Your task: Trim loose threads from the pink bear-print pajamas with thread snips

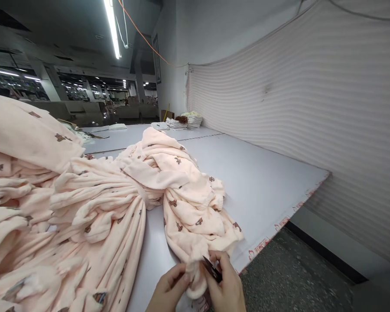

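Observation:
My left hand [169, 287] pinches the cuff-like end of a pale pink plush garment [195, 212] with small brown bear prints. In my right hand [226, 281] is a small pair of dark thread snips [212, 269], its pointed blades against the held fabric. Some fingers of my right hand are hidden behind the cloth, so whether they also grip it cannot be seen. The garment lies bunched on the table, with its near end raised between my two hands at the front edge.
A large heap of the same pink plush fabric [94, 225] covers the left side of the pale table [247, 186]. Folded cloth stacks [192, 120] stand at the far end. Along the right hangs a striped fabric curtain [279, 99], with the dark speckled floor [289, 268] below.

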Available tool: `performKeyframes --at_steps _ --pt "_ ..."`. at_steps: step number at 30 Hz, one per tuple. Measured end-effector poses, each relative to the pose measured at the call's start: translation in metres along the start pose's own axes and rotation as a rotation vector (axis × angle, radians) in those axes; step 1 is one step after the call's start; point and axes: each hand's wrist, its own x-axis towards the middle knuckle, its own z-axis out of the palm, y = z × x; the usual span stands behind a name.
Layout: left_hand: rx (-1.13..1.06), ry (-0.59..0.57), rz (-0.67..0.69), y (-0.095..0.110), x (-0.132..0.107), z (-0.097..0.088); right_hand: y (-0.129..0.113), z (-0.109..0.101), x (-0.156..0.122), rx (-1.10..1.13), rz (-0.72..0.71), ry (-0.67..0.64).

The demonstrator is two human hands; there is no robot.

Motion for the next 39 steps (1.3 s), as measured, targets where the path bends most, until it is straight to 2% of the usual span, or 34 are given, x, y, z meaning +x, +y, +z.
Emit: performKeyframes --at_steps 4,6,9,12,21,24,26,28,30,32,34,37,39 --pt "-0.276 -0.06 -0.116 0.007 0.009 -0.003 -0.013 -0.002 0.014 -0.153 -0.094 0.059" --pt "-0.366 -0.086 -0.128 0.011 0.011 -0.003 -0.013 -0.007 0.018 -0.177 -0.072 -0.025" --pt "-0.461 -0.11 -0.124 0.019 0.01 -0.001 -0.01 -0.017 0.016 -0.074 -0.034 -0.207" --pt "-0.493 -0.135 -0.136 0.023 0.01 0.003 -0.008 -0.024 0.01 0.016 -0.052 -0.29" --pt "-0.434 -0.153 -0.129 0.029 0.009 0.009 -0.018 -0.019 0.009 -0.075 -0.13 -0.239" --pt "-0.25 -0.142 -0.112 0.029 0.009 0.001 -0.01 -0.022 0.012 -0.051 -0.145 -0.231" --pt "0.04 -0.037 -0.018 0.033 0.008 -0.011 0.002 -0.028 0.016 -0.068 -0.125 -0.178" --pt "0.315 0.115 0.131 0.041 0.008 -0.026 0.017 -0.034 0.024 -0.205 -0.08 -0.089" --pt "0.387 0.194 0.238 0.052 0.007 -0.041 0.03 -0.039 0.034 -0.413 -0.027 -0.058" --pt "0.367 0.108 0.241 0.06 0.008 -0.05 0.037 -0.042 0.044 -0.541 0.006 -0.09" --pt "0.484 -0.011 0.203 0.062 0.009 -0.051 0.037 -0.043 0.052 -0.51 0.019 -0.115" --pt "0.826 -0.102 0.116 0.057 0.015 -0.032 0.025 -0.038 0.056 -0.248 0.037 -0.144" --pt "0.927 -0.117 0.092 0.049 0.022 -0.011 0.015 -0.032 0.053 -0.041 0.071 -0.167"
